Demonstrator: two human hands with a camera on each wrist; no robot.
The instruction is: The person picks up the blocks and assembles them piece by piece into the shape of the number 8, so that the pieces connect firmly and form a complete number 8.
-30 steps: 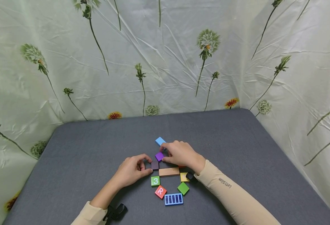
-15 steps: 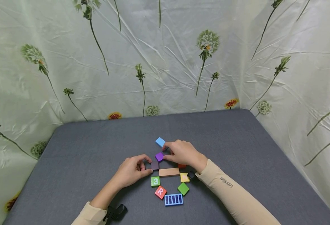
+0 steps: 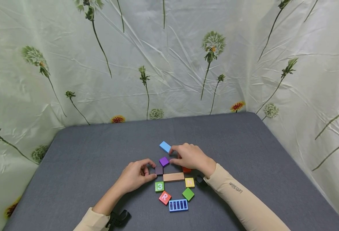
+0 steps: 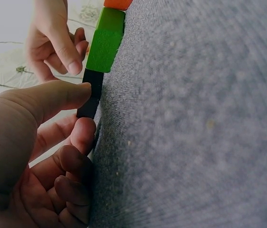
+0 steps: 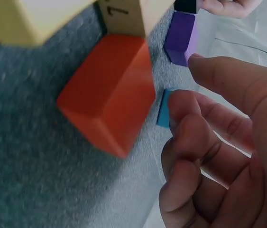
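My left hand (image 3: 135, 175) pinches a dark square block (image 3: 159, 170) between thumb and index finger; the left wrist view shows both fingertips on this dark block (image 4: 93, 84). Just beyond it lies a tilted purple block (image 3: 164, 161). My right hand (image 3: 191, 157) hovers to the right of the purple block, thumb and index apart with nothing between them. Its index fingertip is close to a light blue block (image 3: 165, 147); whether they touch I cannot tell. Under the right palm, a red-orange block (image 3: 186, 170) is partly hidden; the right wrist view shows this red-orange block (image 5: 109, 92) large.
A long wooden block (image 3: 173, 176) lies in the middle. Below it curve a green "3" block (image 3: 159, 186), a red "R" block (image 3: 165, 197), a barred blue block (image 3: 178, 205), a green block (image 3: 188, 194) and a yellow block (image 3: 190, 182). All rest on a grey cloth-covered table (image 3: 71, 179).
My right hand has let go of the purple block and drawn back slightly to the right. More of the yellow and red-orange blocks shows. The left hand has stayed in place.
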